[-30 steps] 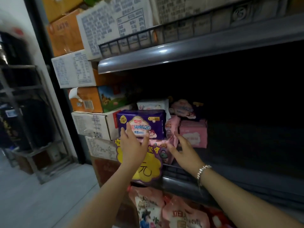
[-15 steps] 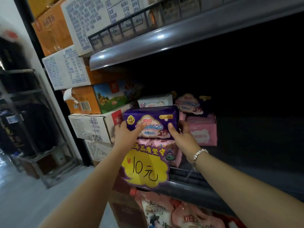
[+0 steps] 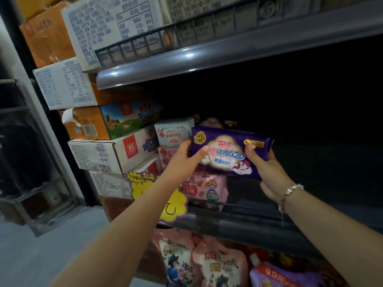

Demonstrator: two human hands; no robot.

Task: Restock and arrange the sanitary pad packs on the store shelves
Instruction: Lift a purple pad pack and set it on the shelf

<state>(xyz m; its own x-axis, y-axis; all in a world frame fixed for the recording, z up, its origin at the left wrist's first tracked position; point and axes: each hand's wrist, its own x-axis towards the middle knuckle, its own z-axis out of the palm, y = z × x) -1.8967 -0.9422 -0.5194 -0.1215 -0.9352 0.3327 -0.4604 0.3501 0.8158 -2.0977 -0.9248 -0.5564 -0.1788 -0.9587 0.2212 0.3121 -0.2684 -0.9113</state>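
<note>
Both hands hold the purple plastic sanitary pad pack (image 3: 230,154) by its ends, left hand (image 3: 182,160) and right hand (image 3: 267,168) fingers grasping it, above the pink packs (image 3: 207,187). Best lowered level, label outward; the dark shelf (image 3: 238,222) depth is probably free.

Dim overall, with small glare spots on the curved metal edge of the upper shelf (image 3: 207,59) (light from above and in front), black shadow filling the shelf recess to the right, soft blur at the left edge, and wide-angle bending of straight lines.
</note>
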